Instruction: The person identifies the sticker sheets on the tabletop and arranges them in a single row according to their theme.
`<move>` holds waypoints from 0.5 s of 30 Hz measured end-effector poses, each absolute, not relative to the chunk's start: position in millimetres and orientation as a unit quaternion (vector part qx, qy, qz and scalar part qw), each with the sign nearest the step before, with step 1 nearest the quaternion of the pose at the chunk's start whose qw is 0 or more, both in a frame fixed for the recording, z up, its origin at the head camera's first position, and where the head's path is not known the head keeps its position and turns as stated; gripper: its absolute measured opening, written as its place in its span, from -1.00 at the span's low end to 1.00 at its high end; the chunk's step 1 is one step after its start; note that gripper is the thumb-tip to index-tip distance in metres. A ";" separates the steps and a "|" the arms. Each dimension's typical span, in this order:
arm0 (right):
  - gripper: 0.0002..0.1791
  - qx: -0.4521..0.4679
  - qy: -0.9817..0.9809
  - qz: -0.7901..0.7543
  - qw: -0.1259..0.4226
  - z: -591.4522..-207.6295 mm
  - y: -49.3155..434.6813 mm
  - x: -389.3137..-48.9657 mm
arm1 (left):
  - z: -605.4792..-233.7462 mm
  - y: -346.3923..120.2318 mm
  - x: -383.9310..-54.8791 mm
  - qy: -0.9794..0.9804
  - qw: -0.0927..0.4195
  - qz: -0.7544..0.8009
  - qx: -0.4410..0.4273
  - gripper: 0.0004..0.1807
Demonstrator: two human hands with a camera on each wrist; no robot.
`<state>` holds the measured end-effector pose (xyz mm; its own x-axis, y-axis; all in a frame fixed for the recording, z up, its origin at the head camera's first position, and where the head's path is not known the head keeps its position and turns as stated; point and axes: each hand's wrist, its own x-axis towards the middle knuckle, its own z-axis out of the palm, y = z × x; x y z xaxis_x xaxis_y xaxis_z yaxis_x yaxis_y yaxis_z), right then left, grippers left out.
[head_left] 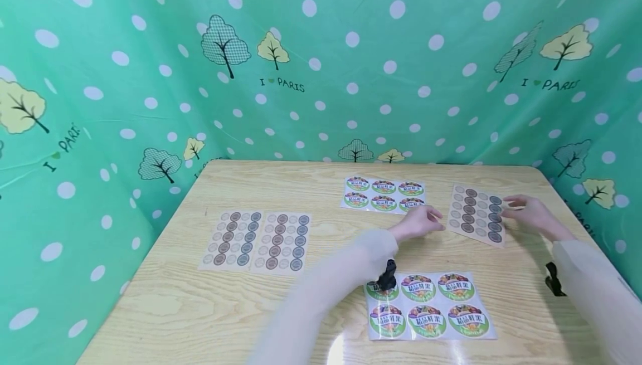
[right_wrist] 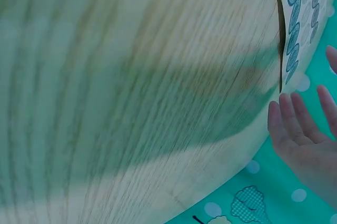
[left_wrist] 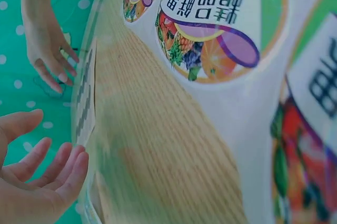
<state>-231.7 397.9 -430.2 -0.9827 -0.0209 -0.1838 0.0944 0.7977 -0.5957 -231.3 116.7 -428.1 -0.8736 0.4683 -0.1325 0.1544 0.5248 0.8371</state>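
A sheet of small round stickers [head_left: 476, 214], in columns of brown, pale and dark blue-grey, lies at the back right of the table. At its right edge is my right hand [head_left: 533, 215], fingertips overlapping the sheet in the head view; the right wrist view shows the fingers [right_wrist: 298, 116] loosely spread. My left hand [head_left: 417, 223] hovers just off the sheet's left edge, relaxed, with nothing in it, also seen as a loosely bent hand [left_wrist: 42, 182] in the left wrist view. Below my left forearm lies a sheet of fruit-label stickers [head_left: 427, 305], partly covered by the black wrist strap [head_left: 387, 277].
Another fruit-label sheet [head_left: 373, 200] lies at the back, behind my left hand. Two more round-sticker sheets [head_left: 232, 241] [head_left: 281, 242] lie side by side on the left of the wooden table [head_left: 165, 309]. A green dotted cloth [head_left: 321, 108] hangs around the back and sides.
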 end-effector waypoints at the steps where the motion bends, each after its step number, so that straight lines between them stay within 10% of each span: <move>1: -0.29 0.022 0.944 -0.318 0.090 -431.3 399.0 -233.2 | -430.0 118.7 -231.8 0.856 0.170 0.456 0.177 -0.70; 15: -0.09 0.050 0.932 -0.345 0.100 -443.8 406.6 -247.6 | -442.5 142.6 -234.8 0.856 0.160 0.481 0.100 -0.70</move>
